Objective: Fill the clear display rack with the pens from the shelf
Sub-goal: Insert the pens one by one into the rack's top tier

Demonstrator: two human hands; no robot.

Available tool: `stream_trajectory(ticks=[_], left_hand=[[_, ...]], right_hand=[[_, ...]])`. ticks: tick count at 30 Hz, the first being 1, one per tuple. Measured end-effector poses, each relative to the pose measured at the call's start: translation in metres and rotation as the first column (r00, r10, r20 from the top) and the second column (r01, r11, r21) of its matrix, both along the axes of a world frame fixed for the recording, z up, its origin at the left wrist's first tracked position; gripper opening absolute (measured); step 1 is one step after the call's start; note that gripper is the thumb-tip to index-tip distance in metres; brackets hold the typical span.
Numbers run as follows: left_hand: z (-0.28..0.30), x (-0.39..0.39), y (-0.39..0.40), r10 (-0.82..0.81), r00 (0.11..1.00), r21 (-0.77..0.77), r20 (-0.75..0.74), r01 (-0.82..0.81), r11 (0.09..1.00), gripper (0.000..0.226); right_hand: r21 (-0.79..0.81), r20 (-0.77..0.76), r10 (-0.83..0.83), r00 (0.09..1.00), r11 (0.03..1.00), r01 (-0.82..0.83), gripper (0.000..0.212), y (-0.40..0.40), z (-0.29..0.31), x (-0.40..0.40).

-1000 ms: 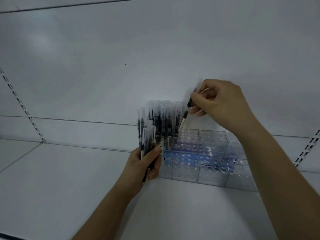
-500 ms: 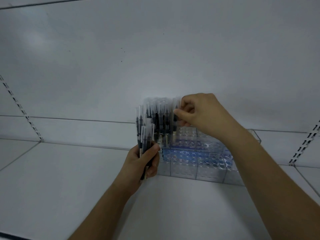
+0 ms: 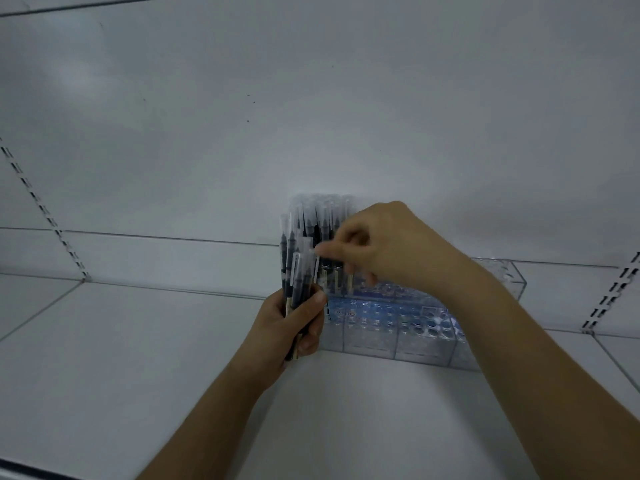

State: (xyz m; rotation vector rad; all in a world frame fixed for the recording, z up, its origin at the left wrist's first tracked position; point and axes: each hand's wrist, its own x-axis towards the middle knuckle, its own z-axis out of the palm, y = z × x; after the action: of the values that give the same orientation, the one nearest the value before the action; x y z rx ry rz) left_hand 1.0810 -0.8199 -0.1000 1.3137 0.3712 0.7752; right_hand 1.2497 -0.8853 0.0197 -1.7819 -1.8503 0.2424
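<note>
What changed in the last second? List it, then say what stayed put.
The right hand let go of the pen it was lowering into the clear rack; that pen now stands with the pens in the rack. The hand then moved left and down, and now pinches the top of a pen in the bundle of pens.

Unchanged: the left hand grips the bundle beside the rack's left end; the rack's right part has empty holes.

Head camera, single view.
Looks forward and slightly down, close on the shelf (image 3: 121,358); clear display rack (image 3: 498,282) at three o'clock.
</note>
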Motion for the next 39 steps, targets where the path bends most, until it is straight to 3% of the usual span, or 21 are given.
stream_trajectory(ticks=[3,8,14,18,22,31,36,39], left_hand=[[-0.002,0.000,0.001,0.009,1.000,0.018,-0.008,-0.008,1.000,0.027],[-0.001,-0.001,0.001,-0.013,1.000,0.045,0.001,0.013,0.999,0.027],[0.002,-0.001,0.000,0.027,0.999,0.043,-0.026,-0.026,0.999,0.033],[0.004,0.000,-0.001,0.051,0.997,0.026,-0.052,-0.050,0.998,0.036],[0.006,0.001,-0.003,0.050,0.997,0.006,-0.061,-0.049,0.999,0.035],[0.005,0.001,-0.003,0.055,0.996,-0.001,-0.068,-0.055,0.998,0.037],[0.003,0.002,-0.004,0.069,0.993,0.009,-0.091,-0.069,0.998,0.026],[0.003,0.002,-0.004,0.068,0.993,0.008,-0.092,-0.067,0.998,0.017]], right_hand=[[-0.072,-0.145,0.111,0.983,0.990,-0.123,0.032,0.004,-0.010,-0.012],[-0.046,-0.275,0.082,0.958,0.994,-0.099,0.020,0.004,-0.008,-0.009],[0.251,-0.493,0.000,0.870,0.957,0.143,0.010,-0.015,0.025,0.026],[0.368,-0.416,-0.114,0.902,0.886,0.282,0.008,-0.021,0.029,0.048],[0.402,-0.305,-0.150,0.940,0.875,0.270,0.010,-0.012,0.017,0.052],[0.355,-0.251,-0.099,0.963,0.916,0.187,0.009,-0.003,0.009,0.050],[0.201,-0.070,-0.152,0.986,0.966,0.163,0.015,0.005,0.001,0.046],[0.216,0.056,-0.201,0.978,0.959,0.185,0.030,0.011,-0.003,0.040]])
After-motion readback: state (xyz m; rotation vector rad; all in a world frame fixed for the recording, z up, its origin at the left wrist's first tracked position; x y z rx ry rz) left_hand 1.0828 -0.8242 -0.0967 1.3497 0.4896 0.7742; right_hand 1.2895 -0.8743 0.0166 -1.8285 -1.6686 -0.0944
